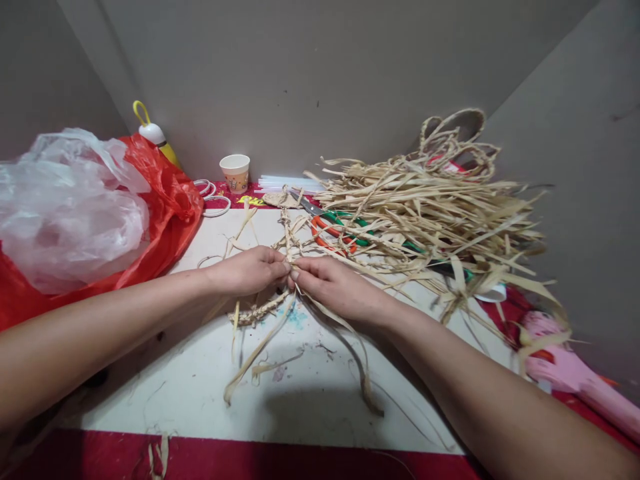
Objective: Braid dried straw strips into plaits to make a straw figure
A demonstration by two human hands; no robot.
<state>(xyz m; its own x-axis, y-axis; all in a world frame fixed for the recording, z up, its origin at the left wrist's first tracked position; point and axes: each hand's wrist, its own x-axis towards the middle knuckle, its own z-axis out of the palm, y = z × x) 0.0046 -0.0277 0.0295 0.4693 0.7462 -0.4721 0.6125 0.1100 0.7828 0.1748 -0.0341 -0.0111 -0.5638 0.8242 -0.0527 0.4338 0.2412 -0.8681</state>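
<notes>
My left hand (253, 270) and my right hand (327, 283) meet at the middle of the board, both closed in a pinch on a braid of dry straw (287, 230). The braid runs away from me, beyond my fingers. Loose flat straw strips (257, 357) hang from the pinch toward me, to the left and right. A curved braided piece (257, 312) lies just below my left hand. My fingertips hide the exact spot where the strips cross. Scissors with orange and green handles (333, 227) rest a little beyond my right hand, partly under straw.
A large straw pile (430, 207) fills the back right. Clear plastic (75, 213) and a red plastic bag (185, 207) bulge at left. A paper cup (235, 175), white rings (216, 205) and a yellow bottle (167, 152) stand behind. A pink tool-like object (575, 367) lies right.
</notes>
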